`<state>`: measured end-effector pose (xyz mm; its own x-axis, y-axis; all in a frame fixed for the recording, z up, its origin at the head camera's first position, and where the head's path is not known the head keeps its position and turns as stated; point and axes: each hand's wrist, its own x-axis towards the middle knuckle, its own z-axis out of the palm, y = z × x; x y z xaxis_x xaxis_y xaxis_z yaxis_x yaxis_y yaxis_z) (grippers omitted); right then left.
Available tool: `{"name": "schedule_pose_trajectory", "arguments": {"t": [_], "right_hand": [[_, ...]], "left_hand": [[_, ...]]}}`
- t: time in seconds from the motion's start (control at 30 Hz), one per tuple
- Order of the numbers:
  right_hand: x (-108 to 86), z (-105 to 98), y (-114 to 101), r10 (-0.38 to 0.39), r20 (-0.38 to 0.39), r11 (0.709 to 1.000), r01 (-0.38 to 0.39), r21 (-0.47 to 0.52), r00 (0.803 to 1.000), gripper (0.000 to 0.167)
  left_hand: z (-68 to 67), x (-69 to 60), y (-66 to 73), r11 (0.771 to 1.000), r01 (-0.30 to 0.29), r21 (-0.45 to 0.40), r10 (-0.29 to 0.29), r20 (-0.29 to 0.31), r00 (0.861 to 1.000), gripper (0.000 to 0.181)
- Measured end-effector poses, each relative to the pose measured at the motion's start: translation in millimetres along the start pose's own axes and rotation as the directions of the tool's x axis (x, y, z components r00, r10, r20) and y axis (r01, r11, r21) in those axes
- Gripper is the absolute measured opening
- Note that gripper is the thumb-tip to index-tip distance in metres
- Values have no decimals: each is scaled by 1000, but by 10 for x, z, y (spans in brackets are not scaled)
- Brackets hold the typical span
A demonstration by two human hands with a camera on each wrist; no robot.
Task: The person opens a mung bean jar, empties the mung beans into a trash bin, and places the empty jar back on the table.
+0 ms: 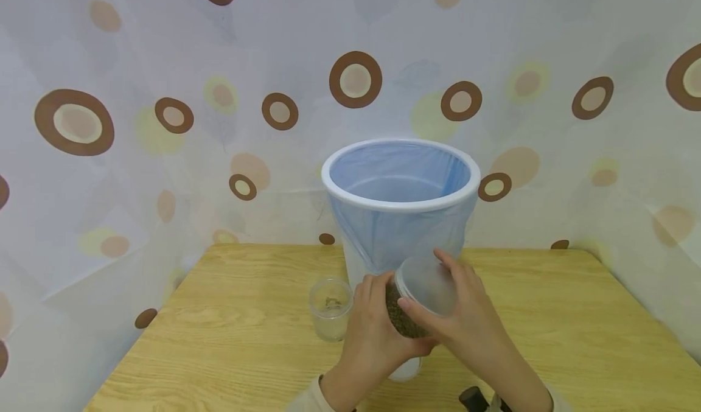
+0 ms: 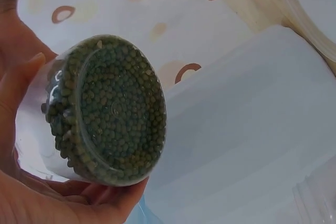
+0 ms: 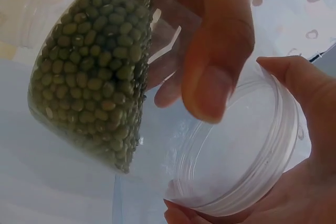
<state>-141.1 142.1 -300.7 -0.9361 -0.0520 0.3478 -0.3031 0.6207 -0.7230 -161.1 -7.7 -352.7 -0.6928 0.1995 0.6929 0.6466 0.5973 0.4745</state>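
Observation:
My left hand (image 1: 368, 333) grips a clear plastic jar (image 2: 113, 111) partly filled with green mung beans (image 3: 86, 72). The jar is tilted, its base turned toward the left wrist camera. At its mouth, the thumb and fingers of my right hand (image 1: 472, 321) hold a clear round lid (image 1: 429, 284) by its rim. Whether the lid sits on the jar's thread or just in front of it, I cannot tell. Left of my hands on the table stands another clear jar (image 1: 331, 314) with a few small bits in it. A round whitish lid (image 1: 406, 370) lies below my hands, partly hidden.
Behind my hands, a white bin (image 1: 356, 251) lined with a blue bag stands on the wooden table (image 1: 235, 339). A patterned sheet (image 1: 274, 47) hangs behind and along both sides. A small dark object (image 1: 473, 398) shows by my right forearm.

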Motion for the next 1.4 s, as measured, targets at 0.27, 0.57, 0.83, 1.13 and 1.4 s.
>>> {"name": "schedule_pose_trajectory", "arguments": {"t": [0.27, 0.57, 0.83, 1.13, 1.4], "right_hand": [[22, -69, 57, -83, 26, 995, 81, 55, 996, 83], [59, -178, 163, -180, 120, 979, 166, 116, 976, 86], [53, -158, 144, -158, 135, 982, 140, 130, 978, 87], [-29, -22, -47, 91, 59, 996, -91, -6, 994, 100], [-37, 5, -61, 104, 33, 993, -102, -56, 994, 99]], "left_hand": [[-68, 27, -10, 995, 25, -94, -16, 95, 995, 86], [-110, 44, -17, 980, 110, -169, -76, 198, 977, 82], [-78, 26, -18, 985, 108, -135, -85, 165, 983, 83], [34, 5, -3, 998, -15, 67, 16, -16, 1000, 89], [23, 3, 10, 998, -16, 63, 17, -7, 1000, 90]]}}
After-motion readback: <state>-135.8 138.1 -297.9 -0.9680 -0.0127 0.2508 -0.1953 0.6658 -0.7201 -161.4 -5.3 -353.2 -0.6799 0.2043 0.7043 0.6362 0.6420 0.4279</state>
